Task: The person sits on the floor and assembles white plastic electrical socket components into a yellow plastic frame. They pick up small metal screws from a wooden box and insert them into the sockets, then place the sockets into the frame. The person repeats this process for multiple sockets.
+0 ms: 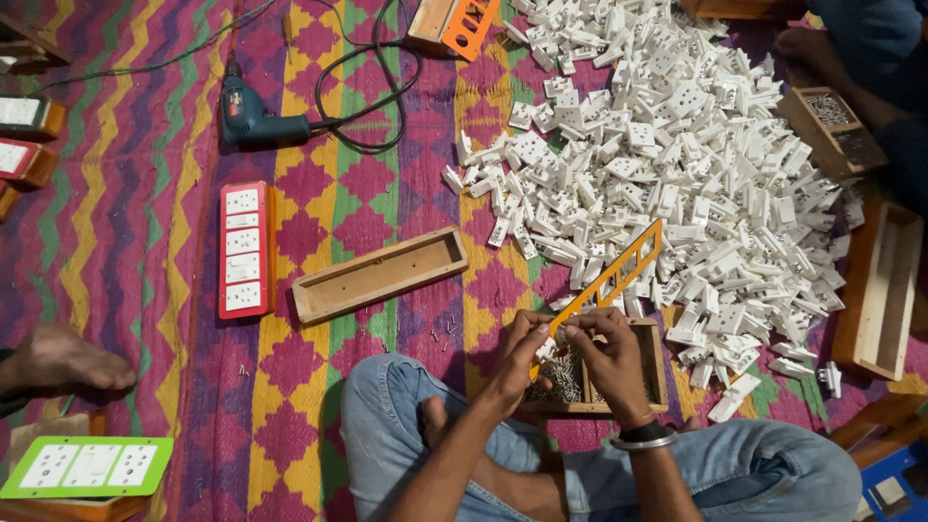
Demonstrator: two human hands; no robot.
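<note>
Broadly, a woven zigzag mat [145, 193] is covered at the upper right by a heap of white plastic sockets [677, 164]. Over a wooden screw tray [653, 372], a thin, stiff, probably light orange cutout plate [619, 273] is pinched at its lower end by the left hand [517, 360] and right hand [604, 353], fingers closed narrow; its edges seem best gripped.

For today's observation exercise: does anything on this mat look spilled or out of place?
Yes. A few small screws lie loose on the mat, outside the screw tray near the left hand. The white sockets lie in a loose heap.
</note>
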